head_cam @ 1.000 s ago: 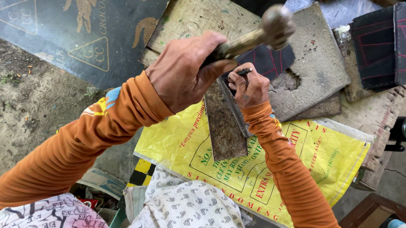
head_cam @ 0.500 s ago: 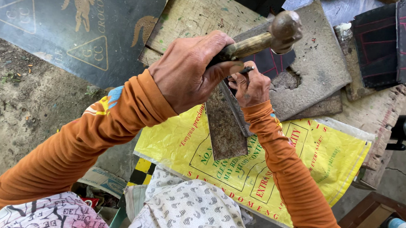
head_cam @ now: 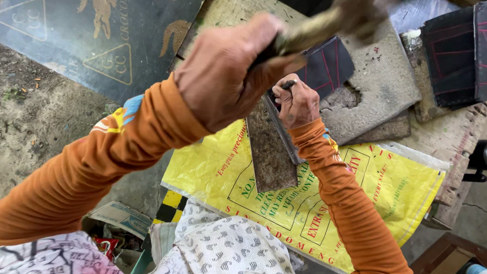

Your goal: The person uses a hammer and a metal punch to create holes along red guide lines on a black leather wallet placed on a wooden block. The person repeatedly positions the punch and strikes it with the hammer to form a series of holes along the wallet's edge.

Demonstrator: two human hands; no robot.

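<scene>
Left hand [head_cam: 227, 69] grips a raised hammer [head_cam: 338, 17]; right hand [head_cam: 298, 104] pinches a punch [head_cam: 288, 84] on dark material [head_cam: 327, 66].

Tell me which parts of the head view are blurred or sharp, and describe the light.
Head view: the hammer in the left hand is smeared by motion blur, its head nearly shapeless; the right hand pinching a small dark punch is sharp, as are the yellow sack and rusty metal plate. Light is soft and even daylight, with faint shadows and no glare.
</scene>
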